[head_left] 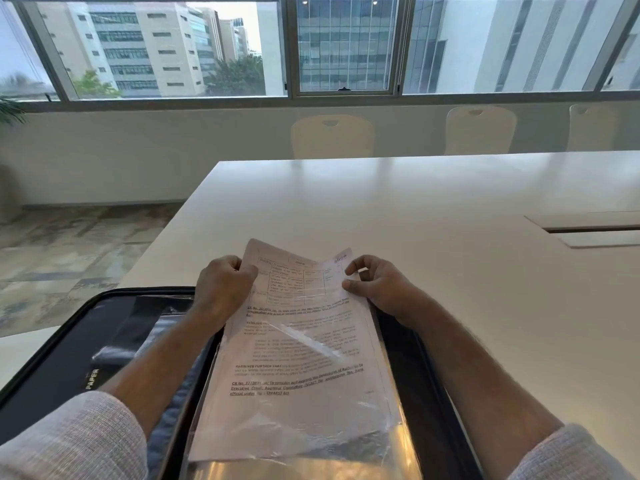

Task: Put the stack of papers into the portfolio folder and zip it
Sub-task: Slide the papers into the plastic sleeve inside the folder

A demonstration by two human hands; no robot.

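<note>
A black zip portfolio folder [69, 348] lies open on the white table at the near left edge. The stack of printed papers [294, 368] sits partly inside a clear plastic sleeve [391, 455] over the folder's right half. My left hand [225, 289] grips the top left corner of the papers. My right hand [377, 289] pinches the top right corner between thumb and fingers. The top edge of the sheets bends upward between both hands. The folder's right half is mostly hidden under the papers and my arms.
The white table [433, 220] stretches ahead and to the right, with a recessed cable hatch [588, 226] at the right. Three pale chairs [332, 136] stand along the far side below the windows. Floor lies beyond the table's left edge.
</note>
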